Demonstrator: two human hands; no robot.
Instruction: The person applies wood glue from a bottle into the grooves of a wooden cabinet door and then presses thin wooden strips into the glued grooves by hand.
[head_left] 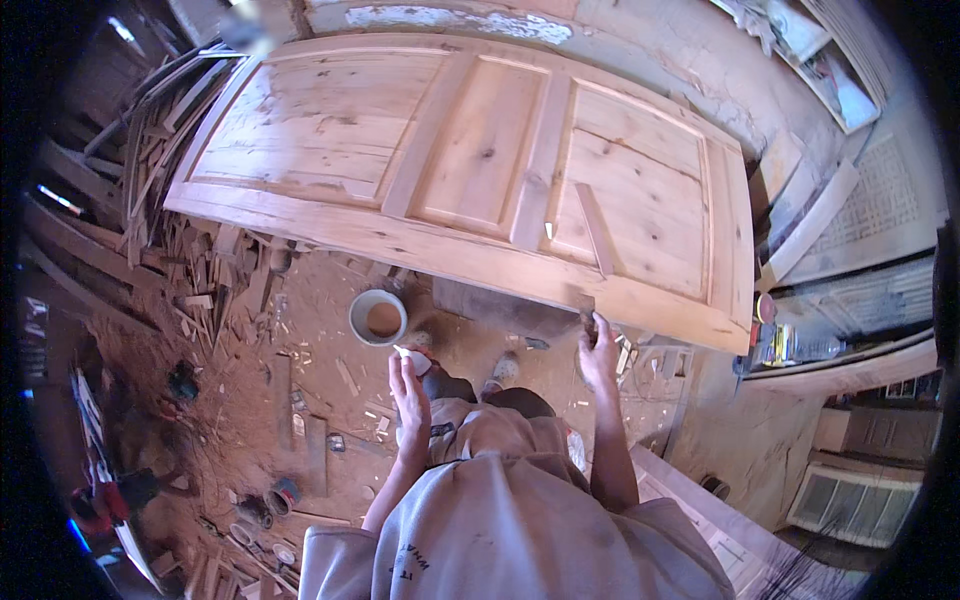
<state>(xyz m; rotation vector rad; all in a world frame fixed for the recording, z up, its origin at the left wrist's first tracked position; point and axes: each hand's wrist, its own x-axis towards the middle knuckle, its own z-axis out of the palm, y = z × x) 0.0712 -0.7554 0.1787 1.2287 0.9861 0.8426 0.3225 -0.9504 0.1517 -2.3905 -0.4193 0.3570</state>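
A large pale wooden panelled door [535,200] lies flat across the space in front of me. A loose narrow wood strip [594,230] rests slantwise on its right part, with a small pale wedge [549,230] to the left of the strip. By the door's near edge, my right hand [598,355] is closed around a short brown tool [587,318]; its exact kind is unclear. In front of my body, my left hand [410,392] is closed on a white rounded object [420,362], partly hidden by its fingers. A small pale tip shows above those fingers.
A bucket [378,318] with brownish contents stands on the dusty floor, left of my feet. Scrap wood [190,150] is heaped at the left. Several cans [283,495] stand lower left. Bottles [790,345] sit on a surface at the right. Another panelled piece [700,505] lies behind me.
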